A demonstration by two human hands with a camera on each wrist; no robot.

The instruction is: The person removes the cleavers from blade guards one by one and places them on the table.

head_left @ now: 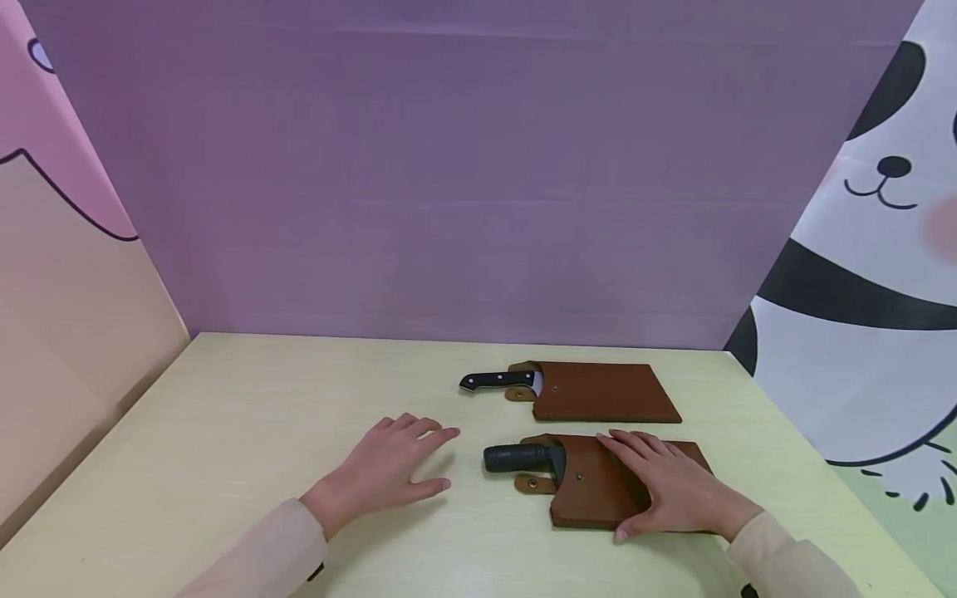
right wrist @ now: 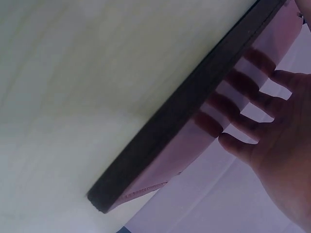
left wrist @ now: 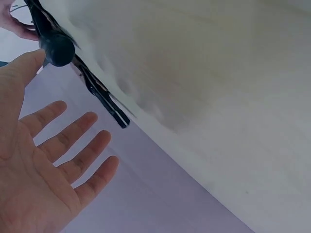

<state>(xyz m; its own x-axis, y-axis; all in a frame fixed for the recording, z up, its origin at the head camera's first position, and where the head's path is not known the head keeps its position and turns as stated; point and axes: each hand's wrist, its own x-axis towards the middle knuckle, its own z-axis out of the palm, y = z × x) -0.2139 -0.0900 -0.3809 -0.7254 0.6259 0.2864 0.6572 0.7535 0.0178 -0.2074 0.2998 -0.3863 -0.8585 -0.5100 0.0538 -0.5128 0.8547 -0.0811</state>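
A cleaver with a round black handle (head_left: pixel 516 458) lies in the nearer brown leather sheath (head_left: pixel 586 502), its handle pointing left. Over that sheath my right hand (head_left: pixel 676 494) is spread, fingers towards its far edge and thumb by its near edge. In the right wrist view, straight fingertips (right wrist: pixel 228 141) meet their dark reflections at the sheath's glossy face. My left hand (head_left: pixel 385 465) hovers left of the cleaver handle, fingers extended, holding nothing. The left wrist view shows its loose fingers (left wrist: pixel 75 138), with the thumb overlapping the handle's round end (left wrist: pixel 60 50).
Behind, a second brown sheath (head_left: pixel 606 390) holds a knife with a riveted black handle (head_left: pixel 493 380), also pointing left. A snap strap (head_left: pixel 534 483) sticks out from the nearer sheath. The pale table (head_left: pixel 247 415) ends at a purple backdrop (head_left: pixel 463 166); cartoon-printed panels flank it.
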